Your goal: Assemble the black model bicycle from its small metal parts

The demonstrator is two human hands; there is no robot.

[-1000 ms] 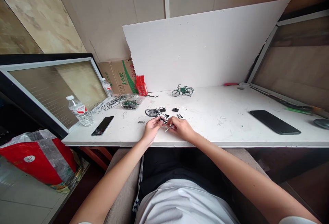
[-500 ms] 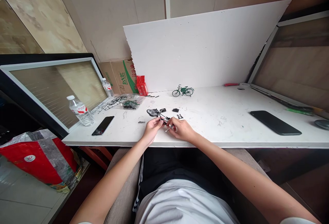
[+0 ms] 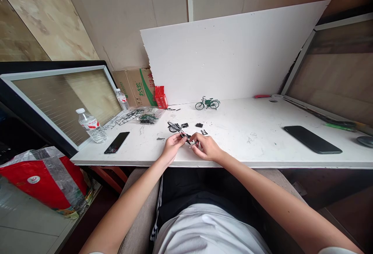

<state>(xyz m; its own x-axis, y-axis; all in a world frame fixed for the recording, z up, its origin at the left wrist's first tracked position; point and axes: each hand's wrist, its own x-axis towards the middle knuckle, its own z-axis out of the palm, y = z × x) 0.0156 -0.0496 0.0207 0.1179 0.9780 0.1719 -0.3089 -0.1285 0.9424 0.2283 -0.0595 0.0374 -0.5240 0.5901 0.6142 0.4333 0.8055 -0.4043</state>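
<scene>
My left hand [image 3: 173, 146] pinches a small black model bicycle frame [image 3: 184, 135] near the table's front edge. Beyond my fingertips, its wheels [image 3: 174, 127] stick out to the upper left. My right hand [image 3: 205, 147] is closed on a thin, light-coloured tool [image 3: 193, 144] at the right end of the frame. Small black parts [image 3: 199, 125] lie just behind my hands, with a forked black piece [image 3: 204, 132] among them. A finished-looking green model bicycle [image 3: 207, 103] stands upright farther back.
At the left are a phone [image 3: 117, 142], a water bottle [image 3: 91, 125], black part sprues [image 3: 128, 116] and a plastic bag of parts [image 3: 149, 117]. A red box [image 3: 161, 97] stands behind them. To the right lies a large black phone [image 3: 312, 139].
The black model has turned in my fingers, and its wheels now sit slightly more to the right. My right hand has shifted a little, with the tool at another angle.
</scene>
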